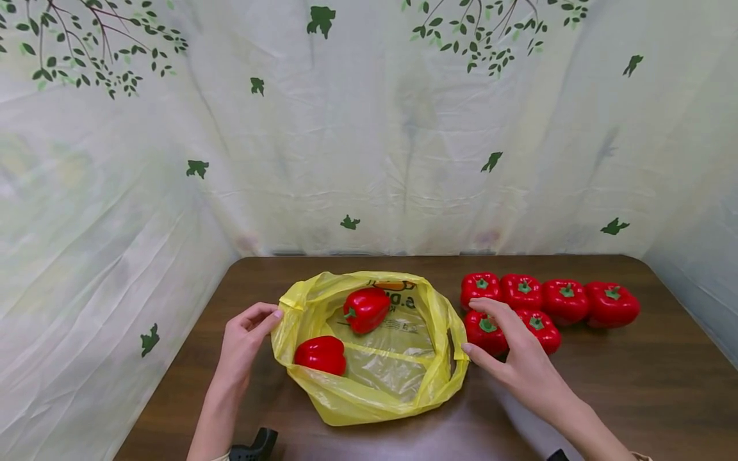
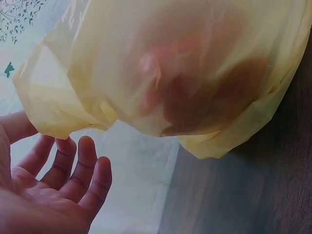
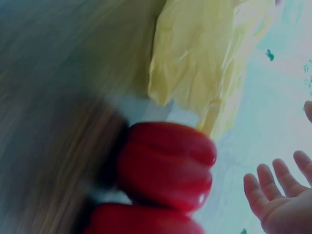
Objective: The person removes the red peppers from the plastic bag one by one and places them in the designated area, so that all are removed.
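Observation:
A yellow plastic bag point(image 1: 346, 400) stands wide open on the table, with one red pepper point(image 1: 366, 310) at its back and another red pepper point(image 1: 320, 355) at its front left. The left hand point(image 1: 245, 339) pinches the bag's left rim between thumb and finger; in the left wrist view the other fingers of this hand point(image 2: 58, 180) hang loosely below the bag point(image 2: 97, 63). At the bag's right rim, the right hand point(image 1: 519, 365) has its fingers spread, thumb tip at the rim. In the right wrist view that hand point(image 3: 287, 195) is apart from the pepper point(image 3: 165, 165).
Several red peppers point(image 1: 566, 301) stand in two rows at the right of the brown table point(image 1: 623, 397), the nearest just beside the bag. A pale curtain point(image 1: 369, 160) with green leaf prints hangs behind. A black strap point(image 1: 254, 446) is at the left wrist.

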The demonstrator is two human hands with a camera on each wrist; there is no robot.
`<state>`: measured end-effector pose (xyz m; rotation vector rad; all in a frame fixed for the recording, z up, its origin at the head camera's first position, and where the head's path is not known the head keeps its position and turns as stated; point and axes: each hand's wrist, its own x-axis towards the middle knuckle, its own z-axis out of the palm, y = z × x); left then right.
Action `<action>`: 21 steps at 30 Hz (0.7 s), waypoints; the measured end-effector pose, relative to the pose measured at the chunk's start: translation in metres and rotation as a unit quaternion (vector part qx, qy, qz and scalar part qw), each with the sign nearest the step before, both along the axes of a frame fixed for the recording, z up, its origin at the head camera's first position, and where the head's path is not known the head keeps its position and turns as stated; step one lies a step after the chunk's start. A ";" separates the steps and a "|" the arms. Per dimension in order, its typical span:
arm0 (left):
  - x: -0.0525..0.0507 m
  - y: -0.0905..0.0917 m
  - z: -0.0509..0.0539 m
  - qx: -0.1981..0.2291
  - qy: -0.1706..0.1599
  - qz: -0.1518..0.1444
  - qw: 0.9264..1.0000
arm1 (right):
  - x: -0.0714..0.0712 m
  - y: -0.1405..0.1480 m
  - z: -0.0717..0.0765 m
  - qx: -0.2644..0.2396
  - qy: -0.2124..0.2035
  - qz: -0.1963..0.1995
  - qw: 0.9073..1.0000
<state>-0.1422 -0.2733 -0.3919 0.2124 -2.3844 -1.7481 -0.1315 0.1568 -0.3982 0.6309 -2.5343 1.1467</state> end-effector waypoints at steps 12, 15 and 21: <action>0.001 -0.003 0.010 0.022 -0.032 0.013 0.999 | -0.007 -0.028 0.002 -0.026 0.001 0.062 0.998; 0.003 -0.004 0.012 0.028 -0.050 0.016 0.998 | -0.008 -0.034 0.002 -0.035 -0.014 0.074 0.997; 0.004 -0.006 0.016 0.046 -0.081 0.020 0.995 | -0.012 -0.047 0.005 -0.045 -0.065 0.085 0.993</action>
